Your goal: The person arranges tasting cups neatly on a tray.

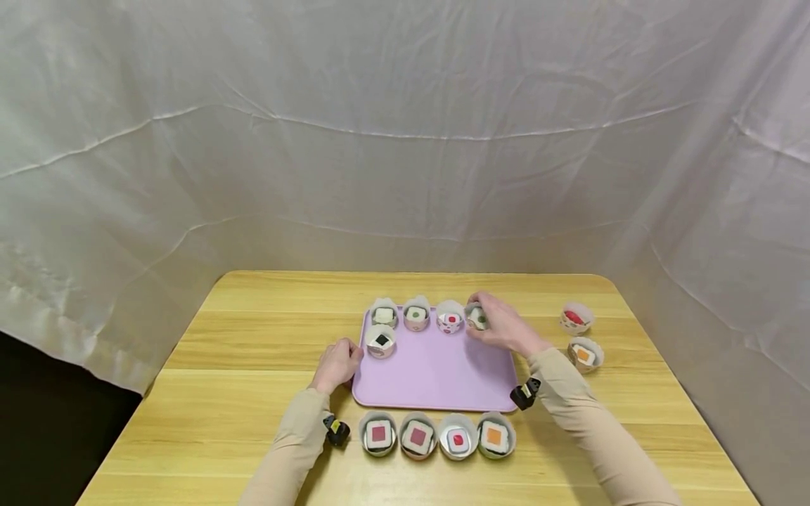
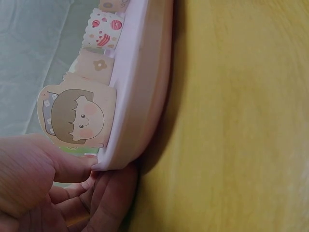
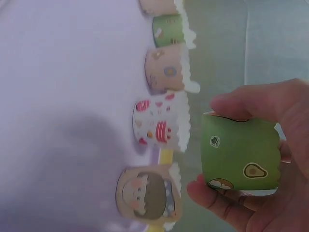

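Note:
A purple tray (image 1: 436, 376) lies on the table, bearing several paper cups with white sushi-like pieces in them. My left hand (image 1: 337, 364) grips its left edge, thumb on the rim and fingers curled beneath. Close to that thumb stands a cup with a child's face drawn on it (image 2: 79, 116). In the right wrist view, my right hand (image 3: 270, 145) holds a green paper cup with avocado drawings (image 3: 239, 152) between thumb and fingers. The head view puts this hand at the tray's back right corner, around a cup with a green-centred piece (image 1: 477, 319).
Along the tray's front edge, cups form a row, from one with a pink-topped piece (image 1: 378, 433) to one with an orange-topped piece (image 1: 496, 436). To the right stand a cup with red filling (image 1: 576, 318) and an orange-topped one (image 1: 585, 354). Pale curtains (image 1: 405, 176) enclose the table.

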Action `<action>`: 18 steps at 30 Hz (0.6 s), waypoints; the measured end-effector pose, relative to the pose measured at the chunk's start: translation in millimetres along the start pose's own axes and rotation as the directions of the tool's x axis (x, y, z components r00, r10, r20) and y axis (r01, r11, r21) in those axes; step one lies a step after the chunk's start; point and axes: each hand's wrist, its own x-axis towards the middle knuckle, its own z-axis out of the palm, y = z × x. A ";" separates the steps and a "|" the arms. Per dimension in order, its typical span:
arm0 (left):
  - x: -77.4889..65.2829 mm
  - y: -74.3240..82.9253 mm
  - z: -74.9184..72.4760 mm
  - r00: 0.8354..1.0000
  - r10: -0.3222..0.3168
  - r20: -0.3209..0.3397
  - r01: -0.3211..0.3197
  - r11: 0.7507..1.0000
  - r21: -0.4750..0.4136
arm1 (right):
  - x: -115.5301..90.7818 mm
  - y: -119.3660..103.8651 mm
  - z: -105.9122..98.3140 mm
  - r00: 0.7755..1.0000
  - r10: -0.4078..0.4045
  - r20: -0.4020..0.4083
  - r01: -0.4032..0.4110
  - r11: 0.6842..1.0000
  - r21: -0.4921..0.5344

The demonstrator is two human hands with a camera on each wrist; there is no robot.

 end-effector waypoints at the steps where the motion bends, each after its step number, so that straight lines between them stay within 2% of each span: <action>1: 0.0 -0.1 0.1 1.000 0.001 -0.001 -0.001 1.000 0.002 | 0.8 -1.8 0.5 1.000 -0.007 -0.001 0.007 1.000 0.005; 6: 0.9 -0.5 0.3 1.000 0.009 -0.010 -0.008 1.000 0.016 | 4.3 -9.4 3.5 1.000 -0.021 0.008 0.021 1.000 0.012; 18: 0.0 -1.1 0.6 1.000 0.020 -0.009 -0.020 1.000 0.002 | 11.1 -26.1 17.2 0.998 0.006 0.066 -0.007 1.000 0.023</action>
